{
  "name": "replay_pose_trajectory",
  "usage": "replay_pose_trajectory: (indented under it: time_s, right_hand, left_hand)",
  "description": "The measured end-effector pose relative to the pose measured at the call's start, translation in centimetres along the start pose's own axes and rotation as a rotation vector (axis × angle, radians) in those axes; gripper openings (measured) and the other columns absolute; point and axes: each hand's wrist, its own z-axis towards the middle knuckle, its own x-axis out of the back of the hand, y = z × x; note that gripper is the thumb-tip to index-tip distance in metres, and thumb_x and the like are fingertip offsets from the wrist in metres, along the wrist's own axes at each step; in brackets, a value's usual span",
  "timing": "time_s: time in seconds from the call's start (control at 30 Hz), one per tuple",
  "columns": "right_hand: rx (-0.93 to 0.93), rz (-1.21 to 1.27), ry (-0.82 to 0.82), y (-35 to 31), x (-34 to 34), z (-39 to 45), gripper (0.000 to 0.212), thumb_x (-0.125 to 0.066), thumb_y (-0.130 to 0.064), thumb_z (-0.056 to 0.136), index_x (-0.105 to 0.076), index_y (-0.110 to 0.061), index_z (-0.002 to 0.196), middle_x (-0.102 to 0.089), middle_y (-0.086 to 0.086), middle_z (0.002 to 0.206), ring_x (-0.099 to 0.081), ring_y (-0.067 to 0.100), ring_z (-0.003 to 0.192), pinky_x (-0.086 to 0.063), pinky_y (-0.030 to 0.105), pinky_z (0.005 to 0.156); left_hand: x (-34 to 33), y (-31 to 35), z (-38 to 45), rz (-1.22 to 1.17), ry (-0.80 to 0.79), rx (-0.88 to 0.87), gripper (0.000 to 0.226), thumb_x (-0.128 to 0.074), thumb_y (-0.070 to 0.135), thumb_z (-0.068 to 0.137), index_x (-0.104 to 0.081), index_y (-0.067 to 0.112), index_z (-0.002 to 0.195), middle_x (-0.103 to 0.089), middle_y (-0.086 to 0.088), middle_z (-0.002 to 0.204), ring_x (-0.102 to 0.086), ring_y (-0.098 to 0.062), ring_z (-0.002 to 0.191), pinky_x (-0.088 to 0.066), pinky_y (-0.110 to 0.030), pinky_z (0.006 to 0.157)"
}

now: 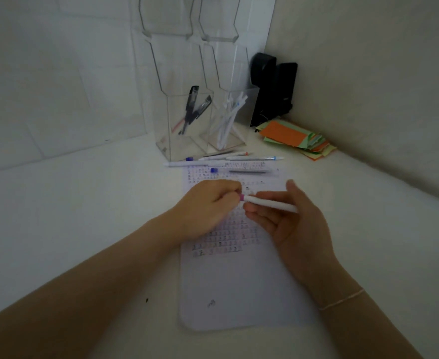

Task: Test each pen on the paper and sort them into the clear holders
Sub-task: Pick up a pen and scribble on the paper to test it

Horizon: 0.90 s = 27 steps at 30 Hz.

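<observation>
A: How do the hands sit?

B: Both forearms reach in from the lower edge and meet over the paper. The right hand lies palm half up, fingers curled under a white pen and thumb raised above it. The left hand is knuckles up, its fingertips bunched and pinching the pen's purple end.

A: So both are holding it?

B: Yes. The right one cradles the barrel and the left nips the purple tip. Whether that tip is a cap or part of the pen I cannot tell.

A: Where is the pen relative to the sheet?

B: It lies nearly level, just above the upper half of the paper, over rows of small test marks, with its barrel running right and slightly toward the person.

A: And the rest of the pens?

B: A loose row of pens lies across the top edge of the paper, just in front of the holders. The left clear holder has dark pens leaning in it; the right clear holder has white ones.

A: Room to move?

B: The desk is bare white to the left. On the right, a stack of coloured paper slips sits near the wall, with a black case standing in the corner behind it. The walls close in right behind the holders.
</observation>
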Motion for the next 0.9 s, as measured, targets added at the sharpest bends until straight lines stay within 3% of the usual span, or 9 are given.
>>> replay_pose_trajectory:
  time_s: [0.07,0.17,0.3,0.5,0.6,0.73,0.77,0.83,0.9]
  right_hand:
    - [0.113,-0.098,0.016,0.4,0.0,0.1,0.045,-0.044,-0.02,0.094,-0.071,-0.002,0.064,-0.07,0.022,0.071,-0.068,0.035,0.064,-0.059,0.037,0.064]
    - [0.213,-0.196,-0.037,0.6,-0.1,-0.1,0.044,-0.04,-0.018,0.098,-0.07,0.0,0.072,-0.065,0.023,0.063,-0.061,0.034,0.053,-0.054,0.035,0.055]
    - [0.27,-0.178,-0.118,-0.4,-0.4,-0.6,0.043,-0.036,-0.014,0.099,-0.064,0.01,0.077,-0.06,0.023,0.054,-0.055,0.029,0.041,-0.049,0.03,0.045]
    - [0.37,-0.281,-0.068,-4.7,0.8,-3.3,0.039,-0.041,-0.009,0.098,-0.063,0.006,0.069,-0.058,0.021,0.05,-0.052,0.03,0.04,-0.048,0.03,0.039]
    - [0.476,-0.41,0.129,-8.8,3.7,-5.9,0.032,-0.053,-0.013,0.093,-0.06,-0.004,0.064,-0.054,0.013,0.042,-0.046,0.026,0.033,-0.039,0.026,0.035]
    - [0.675,-0.507,0.601,-12.4,10.9,-11.2,0.03,-0.06,-0.022,0.089,-0.058,-0.014,0.06,-0.048,0.001,0.036,-0.039,0.014,0.031,-0.031,0.019,0.035]
    - [0.734,-0.556,0.723,-12.7,13.0,-12.8,0.029,-0.061,-0.025,0.089,-0.059,-0.016,0.061,-0.05,0.001,0.04,-0.042,0.014,0.035,-0.034,0.021,0.038]
    - [0.795,-0.659,0.942,-12.1,17.8,-15.6,0.028,-0.06,-0.027,0.09,-0.057,-0.017,0.064,-0.054,0.002,0.05,-0.048,0.017,0.047,-0.04,0.023,0.047]
    - [0.674,-0.739,1.094,-10.1,22.8,-17.8,0.023,-0.059,-0.027,0.09,-0.06,-0.013,0.071,-0.058,0.001,0.059,-0.053,0.021,0.058,-0.042,0.024,0.055]
  left_hand:
    - [-0.4,1.1,0.3,-0.176,0.054,0.117,0.036,-0.036,0.032,0.087,-0.044,0.016,0.056,-0.039,0.006,0.048,-0.035,-0.007,0.05,-0.028,-0.023,0.052]
    - [-0.6,2.3,0.6,-0.18,0.184,0.185,0.053,-0.041,0.038,0.096,-0.042,0.016,0.048,-0.037,0.007,0.038,-0.033,-0.005,0.039,-0.029,-0.017,0.047]
    - [-0.9,3.3,0.7,-0.132,0.233,0.197,0.053,-0.049,0.035,0.094,-0.042,0.015,0.045,-0.036,0.007,0.038,-0.031,-0.005,0.036,-0.027,-0.015,0.042]
    - [-3.7,7.9,0.6,-0.224,0.349,0.194,0.049,-0.048,0.03,0.094,-0.054,-0.002,0.057,-0.045,-0.001,0.046,-0.038,-0.008,0.044,-0.032,-0.021,0.048]
    - [-6.7,12.0,2.0,-0.36,0.351,0.152,0.045,-0.045,0.031,0.097,-0.055,0.007,0.061,-0.046,-0.002,0.049,-0.04,-0.009,0.046,-0.033,-0.021,0.049]
    - [-13.0,16.4,5.2,-0.695,0.259,0.227,0.034,-0.036,0.021,0.101,-0.055,0.011,0.074,-0.058,-0.002,0.056,-0.056,-0.012,0.05,-0.043,-0.022,0.052]
    - [-15.0,16.8,5.7,-0.664,0.199,0.222,0.031,-0.037,0.021,0.1,-0.056,0.013,0.077,-0.063,0.0,0.062,-0.061,-0.013,0.056,-0.045,-0.024,0.057]
    - [-19.1,17.1,6.2,-0.355,0.035,0.078,0.019,-0.043,0.023,0.096,-0.059,0.019,0.086,-0.069,0.005,0.081,-0.066,-0.012,0.078,-0.046,-0.025,0.073]
    - [-22.6,17.5,6.1,-0.012,-0.152,-0.125,0.017,-0.046,0.02,0.095,-0.059,0.018,0.105,-0.066,0.003,0.107,-0.06,-0.014,0.101,-0.041,-0.023,0.088]
